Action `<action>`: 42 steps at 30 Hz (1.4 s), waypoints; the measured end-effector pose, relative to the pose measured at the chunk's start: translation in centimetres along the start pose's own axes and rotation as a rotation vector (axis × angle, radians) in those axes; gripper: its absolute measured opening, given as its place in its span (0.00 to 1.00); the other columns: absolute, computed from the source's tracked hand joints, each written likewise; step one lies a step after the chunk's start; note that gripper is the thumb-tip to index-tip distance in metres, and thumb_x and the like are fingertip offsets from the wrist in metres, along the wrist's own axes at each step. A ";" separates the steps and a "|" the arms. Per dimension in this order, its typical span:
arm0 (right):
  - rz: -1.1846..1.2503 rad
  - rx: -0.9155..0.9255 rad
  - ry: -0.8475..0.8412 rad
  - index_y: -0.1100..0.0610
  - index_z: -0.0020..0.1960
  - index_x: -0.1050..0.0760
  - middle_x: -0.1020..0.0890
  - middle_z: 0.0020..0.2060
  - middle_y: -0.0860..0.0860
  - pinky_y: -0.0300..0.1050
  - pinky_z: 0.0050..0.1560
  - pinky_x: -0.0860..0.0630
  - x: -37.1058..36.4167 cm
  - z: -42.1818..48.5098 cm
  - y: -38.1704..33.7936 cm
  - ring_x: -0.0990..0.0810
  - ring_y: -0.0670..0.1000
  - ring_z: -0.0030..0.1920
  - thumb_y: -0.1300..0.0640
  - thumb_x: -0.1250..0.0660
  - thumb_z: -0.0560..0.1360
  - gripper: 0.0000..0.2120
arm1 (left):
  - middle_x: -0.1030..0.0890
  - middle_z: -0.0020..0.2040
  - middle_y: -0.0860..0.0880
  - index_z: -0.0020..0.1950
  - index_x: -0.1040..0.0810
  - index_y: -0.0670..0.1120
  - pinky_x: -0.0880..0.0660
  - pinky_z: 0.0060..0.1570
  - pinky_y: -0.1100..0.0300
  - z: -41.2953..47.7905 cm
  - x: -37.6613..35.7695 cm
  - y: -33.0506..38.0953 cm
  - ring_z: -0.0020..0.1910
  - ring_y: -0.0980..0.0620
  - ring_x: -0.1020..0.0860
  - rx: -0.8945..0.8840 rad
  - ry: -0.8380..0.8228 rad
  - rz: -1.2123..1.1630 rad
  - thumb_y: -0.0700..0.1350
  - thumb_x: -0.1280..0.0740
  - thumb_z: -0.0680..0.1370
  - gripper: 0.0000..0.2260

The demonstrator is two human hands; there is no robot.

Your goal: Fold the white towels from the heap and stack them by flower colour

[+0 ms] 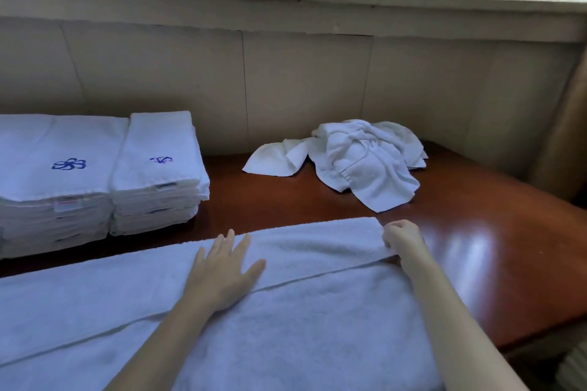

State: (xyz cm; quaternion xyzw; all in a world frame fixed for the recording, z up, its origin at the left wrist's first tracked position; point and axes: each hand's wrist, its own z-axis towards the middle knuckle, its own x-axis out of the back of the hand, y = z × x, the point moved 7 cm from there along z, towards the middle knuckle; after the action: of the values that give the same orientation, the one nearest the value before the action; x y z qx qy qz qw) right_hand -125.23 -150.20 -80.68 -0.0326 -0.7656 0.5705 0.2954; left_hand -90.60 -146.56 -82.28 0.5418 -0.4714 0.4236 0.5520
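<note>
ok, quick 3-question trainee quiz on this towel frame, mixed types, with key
1. True or false: the left hand lies flat, fingers straight, on the spread towel.
2. Multiple choice: the right hand pinches the spread towel's
A. near edge
B. folded-over far right corner
C. label
3. Fill in: the unfolded heap lies on the table to the ____ of the two folded stacks.

Key: 1 true; 2 B; 3 right
</note>
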 end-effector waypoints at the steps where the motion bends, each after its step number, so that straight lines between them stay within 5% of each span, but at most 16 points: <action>1: -0.030 0.020 -0.013 0.61 0.50 0.24 0.25 0.37 0.54 0.41 0.36 0.35 0.2 -0.1 -0.6 0.29 0.54 0.39 0.70 0.44 0.70 0.15 | 0.58 0.79 0.50 0.78 0.55 0.57 0.59 0.74 0.49 0.0 0.1 0.0 0.77 0.52 0.58 -0.020 -0.003 0.003 0.67 0.54 0.78 0.31; 5: -0.110 0.045 -0.039 0.71 0.57 0.27 0.27 0.36 0.57 0.43 0.39 0.38 0.4 -0.3 -1.2 0.32 0.55 0.39 0.71 0.47 0.70 0.18 | 0.59 0.78 0.53 0.77 0.54 0.61 0.59 0.74 0.48 -0.9 0.6 0.2 0.77 0.54 0.58 -0.187 -0.035 0.007 0.70 0.49 0.76 0.33; 8: -0.186 0.058 -0.022 0.70 0.55 0.26 0.28 0.38 0.56 0.43 0.39 0.38 0.3 -0.9 -0.8 0.33 0.54 0.39 0.70 0.45 0.69 0.17 | 0.44 0.76 0.58 0.72 0.35 0.60 0.44 0.72 0.52 -3.0 1.7 0.2 0.74 0.57 0.41 -0.370 0.043 -0.039 0.68 0.42 0.74 0.28; 10: -0.281 0.090 -0.024 0.62 0.49 0.27 0.26 0.40 0.54 0.43 0.37 0.37 0.1 -1.5 -1.1 0.32 0.53 0.37 0.66 0.43 0.69 0.11 | 0.24 0.59 0.54 0.56 0.21 0.51 0.25 0.53 0.55 -4.8 3.6 0.5 0.57 0.51 0.23 -0.495 0.217 -0.075 0.60 0.42 0.73 0.20; 12: -0.319 0.096 -0.001 0.56 0.41 0.31 0.29 0.35 0.52 0.42 0.34 0.39 0.2 -2.2 -1.6 0.34 0.52 0.34 0.65 0.43 0.68 0.06 | 0.22 0.39 0.51 0.40 0.21 0.45 0.26 0.30 0.58 -6.5 5.5 1.1 0.37 0.48 0.21 -0.584 0.392 -0.016 0.49 0.45 0.70 0.15; 16: -0.330 0.118 0.040 0.53 0.33 0.38 0.35 0.30 0.52 0.37 0.28 0.41 0.6 -2.8 -2.1 0.37 0.53 0.30 0.66 0.43 0.68 0.10 | 0.25 0.32 0.51 0.34 0.25 0.44 0.33 0.21 0.60 -8.0 7.0 1.3 0.28 0.49 0.26 -0.576 0.432 0.026 0.44 0.45 0.67 0.10; 18: -0.582 0.116 0.027 0.55 0.44 0.31 0.27 0.43 0.54 0.40 0.33 0.36 0.3 -4.2 -2.4 0.29 0.56 0.39 0.62 0.41 0.71 0.04 | 0.23 0.35 0.51 0.36 0.23 0.45 0.29 0.26 0.60 -8.2 6.3 1.0 0.31 0.49 0.24 -0.602 0.354 0.036 0.46 0.43 0.69 0.11; 21: -1.044 0.160 0.136 0.54 0.66 0.35 0.40 0.70 0.59 0.50 0.56 0.31 -0.3 -6.1 -3.2 0.32 0.60 0.63 0.56 0.38 0.74 0.21 | 0.21 0.44 0.54 0.45 0.19 0.49 0.26 0.38 0.60 -8.4 5.4 -0.7 0.41 0.52 0.23 -0.539 0.254 0.001 0.52 0.40 0.73 0.12; 24: -1.097 0.455 0.178 0.51 0.68 0.35 0.48 0.75 0.59 0.60 0.70 0.44 -4.4 -9.2 -5.3 0.45 0.65 0.72 0.55 0.36 0.74 0.23 | 0.20 0.43 0.53 0.45 0.18 0.48 0.24 0.33 0.60 -9.7 5.8 -2.0 0.37 0.52 0.21 -0.558 0.348 0.062 0.51 0.41 0.72 0.13; 26: -0.990 0.564 -0.027 0.51 0.73 0.40 0.54 0.77 0.57 0.65 0.71 0.53 -9.0 -11.7 -4.9 0.55 0.66 0.75 0.50 0.41 0.78 0.25 | 0.19 0.42 0.51 0.45 0.18 0.47 0.24 0.30 0.59 -10.6 6.3 -3.6 0.34 0.49 0.20 -0.523 0.440 0.106 0.45 0.44 0.69 0.15; 29: -0.976 0.493 -0.299 0.44 0.77 0.53 0.57 0.78 0.52 0.71 0.68 0.62 -13.8 -13.7 -2.7 0.61 0.64 0.75 0.37 0.56 0.79 0.29 | 0.19 0.39 0.49 0.47 0.23 0.49 0.26 0.27 0.58 -12.0 7.5 -7.5 0.32 0.47 0.20 -0.397 0.575 0.230 0.39 0.47 0.64 0.18; 34: -1.003 0.523 -0.273 0.41 0.76 0.51 0.54 0.78 0.50 0.71 0.68 0.60 -13.8 -12.5 -2.5 0.58 0.62 0.76 0.33 0.58 0.77 0.30 | 0.21 0.39 0.39 0.38 0.17 0.38 0.28 0.31 0.49 -16.1 9.3 -20.4 0.36 0.36 0.23 0.205 0.578 0.275 0.21 0.30 0.56 0.17; 38: -1.021 0.540 -0.256 0.43 0.75 0.47 0.49 0.77 0.49 0.70 0.69 0.55 -14.0 -12.1 -3.0 0.53 0.60 0.76 0.36 0.55 0.78 0.27 | 0.27 0.54 0.37 0.57 0.21 0.38 0.31 0.45 0.47 -22.4 10.3 -31.0 0.49 0.38 0.29 0.787 0.624 -0.037 0.28 0.37 0.71 0.16; 42: -1.005 0.718 -0.161 0.49 0.74 0.44 0.46 0.77 0.53 0.69 0.71 0.52 -17.7 -16.4 -6.2 0.52 0.59 0.76 0.55 0.48 0.78 0.25 | 0.23 0.55 0.36 0.59 0.24 0.38 0.30 0.45 0.52 -24.2 9.9 -35.0 0.52 0.35 0.24 0.989 0.707 -0.513 0.37 0.39 0.78 0.12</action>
State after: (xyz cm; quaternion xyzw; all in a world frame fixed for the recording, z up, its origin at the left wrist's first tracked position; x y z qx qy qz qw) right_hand -100.90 -145.22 -79.58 0.4762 -0.4676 0.5845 0.4614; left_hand -52.96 -124.76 -78.74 0.6547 0.1324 0.5979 0.4431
